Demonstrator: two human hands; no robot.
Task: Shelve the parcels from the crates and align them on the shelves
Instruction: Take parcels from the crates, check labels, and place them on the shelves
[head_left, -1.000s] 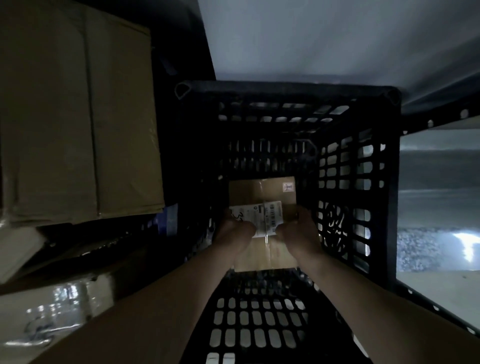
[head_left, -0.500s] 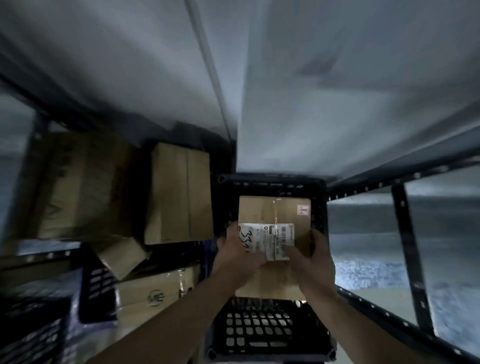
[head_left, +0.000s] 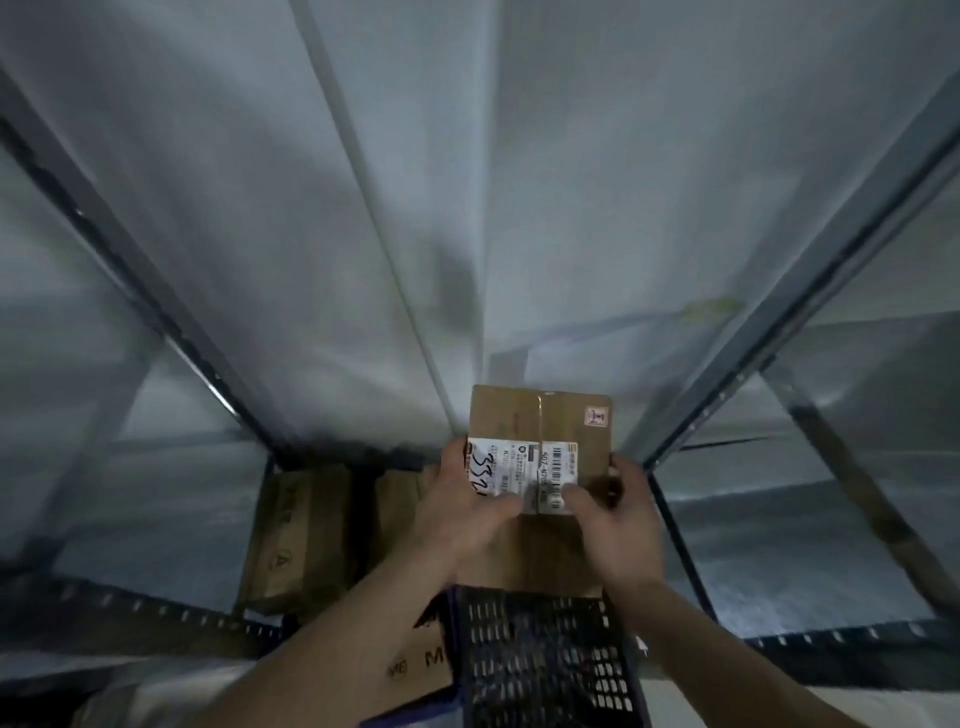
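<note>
**Parcel held in both hands above crate, shelf frame ahead**

Nearest: both forearms come in from bottom edge, bare. Below them a black slotted crate (head_left: 545, 660), only its near wall w/ rows of slots showing; inside can't be seen from this angle. Just L of crate, a cardboard box (head_left: 415, 670) w/ printed letters, partly hidden by L forearm.

Mid: L hand (head_left: 462, 512) grips parcel (head_left: 540, 421) on its L side, thumb laid across top face onto the white label (head_left: 519, 470), other fingers wrapped round the edge & mostly out of sight. R hand (head_left: 615, 530) grips R side the same way, thumb on label's lower R corner, fingers curled round R edge. Parcel = flat brown carton, tape seam down the middle, small red stamp at top R corner; label has barcode + handwritten black marks, part covered by L thumb. Parcel is up in the air over the crate's far end, top face toward camera, not touching any shelf.

Further: L of hands, two brown cartons (head_left: 296, 540) stand side by side low down, dim.

Far: grey metal shelf uprights (head_left: 779, 322) & beams run diagonally both sides, perforated rail (head_left: 156, 608) at lower L. Pale shelf board (head_left: 467, 182) fills the upper view, blurred.
</note>
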